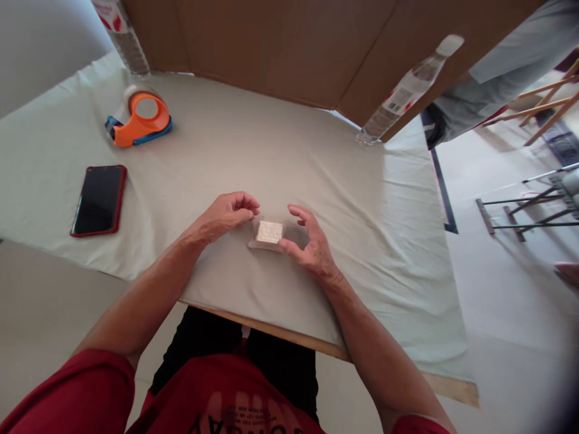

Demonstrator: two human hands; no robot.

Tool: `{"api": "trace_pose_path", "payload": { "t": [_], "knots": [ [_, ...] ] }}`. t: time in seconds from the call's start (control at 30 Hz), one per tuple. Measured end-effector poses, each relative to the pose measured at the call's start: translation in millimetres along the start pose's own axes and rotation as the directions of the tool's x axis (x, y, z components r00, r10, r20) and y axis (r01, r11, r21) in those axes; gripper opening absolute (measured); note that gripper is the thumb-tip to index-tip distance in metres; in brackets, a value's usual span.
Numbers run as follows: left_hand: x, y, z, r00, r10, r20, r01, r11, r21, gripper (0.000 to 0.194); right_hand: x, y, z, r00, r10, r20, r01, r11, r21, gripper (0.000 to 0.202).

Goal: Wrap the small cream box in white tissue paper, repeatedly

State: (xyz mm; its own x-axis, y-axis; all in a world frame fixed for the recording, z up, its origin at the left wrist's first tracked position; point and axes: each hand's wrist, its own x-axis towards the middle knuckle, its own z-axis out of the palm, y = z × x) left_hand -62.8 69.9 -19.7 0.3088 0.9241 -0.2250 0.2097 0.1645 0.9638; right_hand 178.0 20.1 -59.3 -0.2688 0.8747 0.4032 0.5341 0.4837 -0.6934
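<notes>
One block (270, 231) sits mid-frame on the bench (253, 154). The right hand (312, 244) beside it has a spread grip; the left hand (228, 213) curls, whether pinching I cannot tell.

Red rim round a black phone (99, 200) on the left, orange and blue on the tape cutter (143, 119) beyond, red-and-white label on the right bottle (404, 93), brown board (275, 45) at the far side, pale green-grey cloth (235, 144)!

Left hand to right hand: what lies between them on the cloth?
In the head view, a small pale block on what looks like clear wrapping lies between the left hand and right hand.
</notes>
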Motion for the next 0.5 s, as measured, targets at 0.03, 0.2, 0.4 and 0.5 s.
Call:
{"api": "trace_pose_path", "payload": {
  "t": [0.03, 0.2, 0.4, 0.5],
  "knots": [
    [0, 0, -0.5, 1.0, -0.001, -0.009, 0.001, 1.0, 0.025, 0.033, -1, 0, 2, 0.999, -0.015, 0.04, 0.015, 1.0, -0.014, 0.07],
    [-2, 0, -0.6, 0.999, 0.049, 0.004, -0.049, 0.989, 0.141, 0.031, -2, -3, 11, 0.992, -0.043, 0.115, 0.05, 0.997, -0.058, 0.083],
    [-6, 2, 1.1, 0.985, 0.048, 0.167, -0.075, 0.984, 0.16, 0.071, -3, -3, 19, 0.999, -0.037, -0.008, 0.038, 0.999, 0.022, 0.074],
    [-6, -2, 2.8, 0.968, 0.091, 0.232, -0.121, 0.985, 0.121, 0.085, -3, -2, 21, 0.994, -0.042, -0.099, 0.049, 0.997, 0.061, 0.073]
  ]
}}
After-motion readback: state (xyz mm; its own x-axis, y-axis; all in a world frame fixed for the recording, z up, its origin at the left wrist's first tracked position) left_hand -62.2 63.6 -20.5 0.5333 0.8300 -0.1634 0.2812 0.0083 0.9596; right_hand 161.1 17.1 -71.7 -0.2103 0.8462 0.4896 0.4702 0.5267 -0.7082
